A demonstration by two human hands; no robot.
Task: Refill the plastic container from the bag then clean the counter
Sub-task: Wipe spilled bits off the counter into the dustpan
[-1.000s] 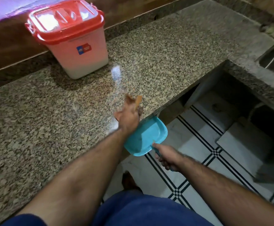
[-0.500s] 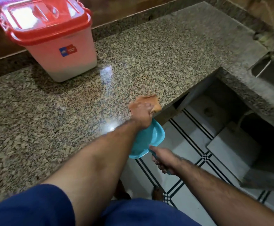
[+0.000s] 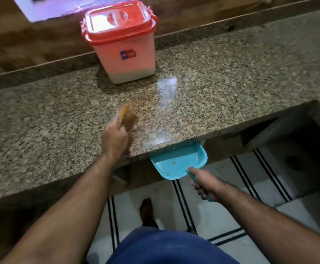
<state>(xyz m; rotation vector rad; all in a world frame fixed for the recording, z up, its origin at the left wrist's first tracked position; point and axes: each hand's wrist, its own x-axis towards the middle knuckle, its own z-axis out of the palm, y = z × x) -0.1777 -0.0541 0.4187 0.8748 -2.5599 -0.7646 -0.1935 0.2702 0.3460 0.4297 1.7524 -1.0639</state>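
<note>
A plastic container [image 3: 125,60] with a closed red lid stands at the back of the speckled granite counter [image 3: 222,88], white contents filling its lower part. My left hand [image 3: 114,138] rests on the counter near the front edge, shut on a small brown brush [image 3: 128,118] that is blurred. My right hand [image 3: 205,184] grips the handle of a turquoise dustpan [image 3: 178,163] held just under the counter's front edge, its mouth against the stone. A few crumbs lie in the pan. No bag is in view.
A wooden ledge [image 3: 40,54] runs behind the counter. To the right the counter steps around an open recess [image 3: 298,141]. Below lies white tiled floor with dark stripes [image 3: 241,187], and my bare foot [image 3: 147,212] stands under the counter edge.
My left hand with the brush has pulled back left, away from the counter edge above the dustpan. The dustpan stays under the edge. The camera view has shifted left, bringing the container toward the middle.
</note>
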